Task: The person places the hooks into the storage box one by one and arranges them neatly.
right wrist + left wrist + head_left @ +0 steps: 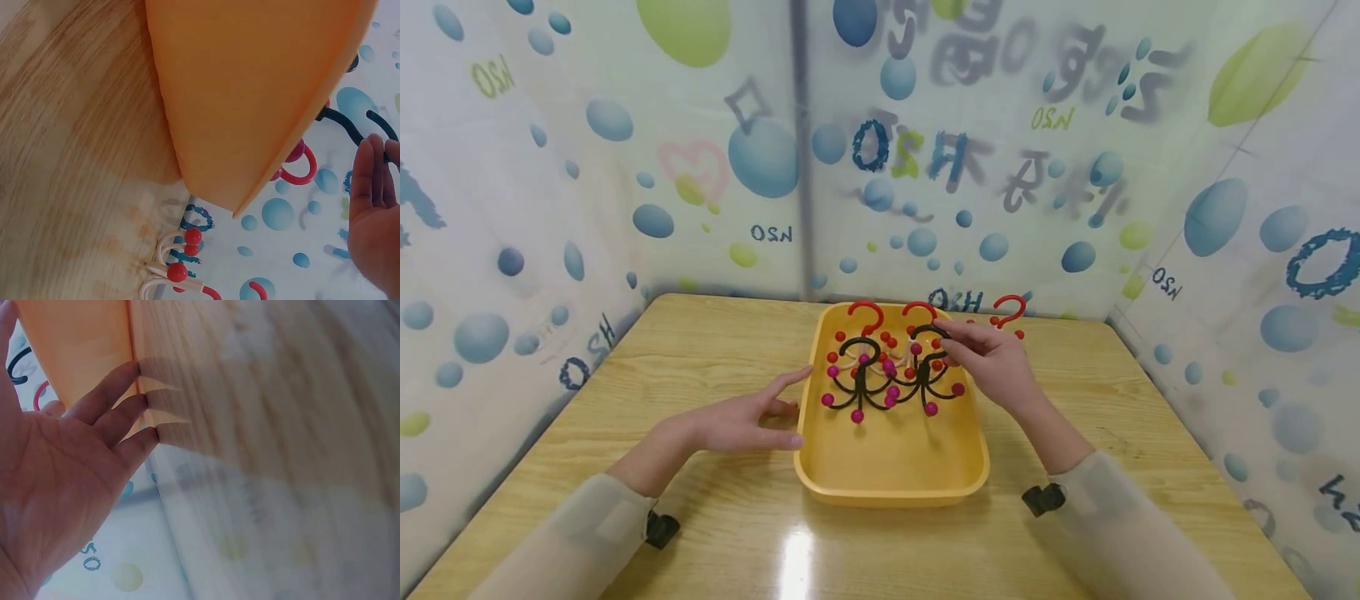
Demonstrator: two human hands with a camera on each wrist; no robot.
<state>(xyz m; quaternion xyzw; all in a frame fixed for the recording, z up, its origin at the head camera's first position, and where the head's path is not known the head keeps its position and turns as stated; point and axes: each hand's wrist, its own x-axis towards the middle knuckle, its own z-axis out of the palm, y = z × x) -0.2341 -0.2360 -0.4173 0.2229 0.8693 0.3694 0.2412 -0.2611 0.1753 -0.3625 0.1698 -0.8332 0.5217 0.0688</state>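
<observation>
My right hand (996, 362) pinches the hook of a black multi-pronged hook (922, 375) with magenta ball tips, at the right side of the yellow tray (891, 475). Its curved prongs hang over the tray. Left of it, a matching black hook (861, 379) stands upright in the tray. Behind these are beige pronged pieces with red balls and red hooks (867, 310), partly hidden by the black ones. My left hand (737, 423) is spread at the tray's left side, with its fingertips right at the rim and nothing in its grasp.
Beyond my right hand, another beige pronged piece with a red hook (1013, 310) lies on the wooden table (722, 350), outside the tray. Its red balls (177, 272) show in the right wrist view. Patterned curtains (700, 233) stand around the table's back and sides.
</observation>
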